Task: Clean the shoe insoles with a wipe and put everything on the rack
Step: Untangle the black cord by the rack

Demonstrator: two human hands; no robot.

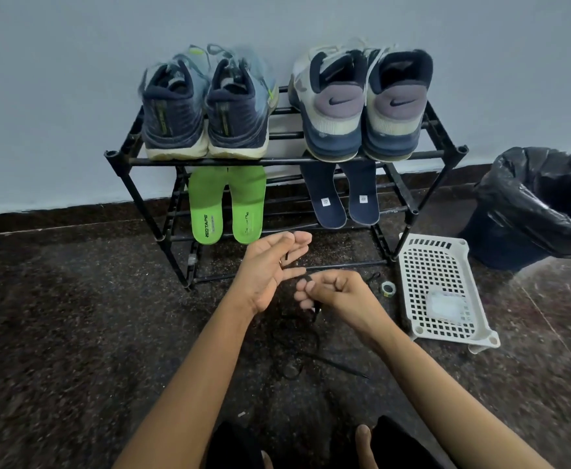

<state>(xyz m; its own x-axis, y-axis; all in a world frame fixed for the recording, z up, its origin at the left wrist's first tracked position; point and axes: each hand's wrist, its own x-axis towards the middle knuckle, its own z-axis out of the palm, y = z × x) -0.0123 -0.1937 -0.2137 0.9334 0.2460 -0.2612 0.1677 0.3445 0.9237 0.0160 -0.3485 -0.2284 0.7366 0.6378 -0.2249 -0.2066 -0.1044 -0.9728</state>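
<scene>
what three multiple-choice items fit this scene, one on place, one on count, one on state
1. Where do the green insoles lie?
A in the basket
B on the rack shelf just below the shoes
C on the floor

2. How many shoes stand on the top shelf?
A two
B three
C four

3. What is the right hand doing?
A lying flat on the floor
B pinching a black lace
C holding a wipe

Answers:
1 B, they lie under the left pair.
2 C, two pairs stand side by side.
3 B, its fingers curl round the lace.
</scene>
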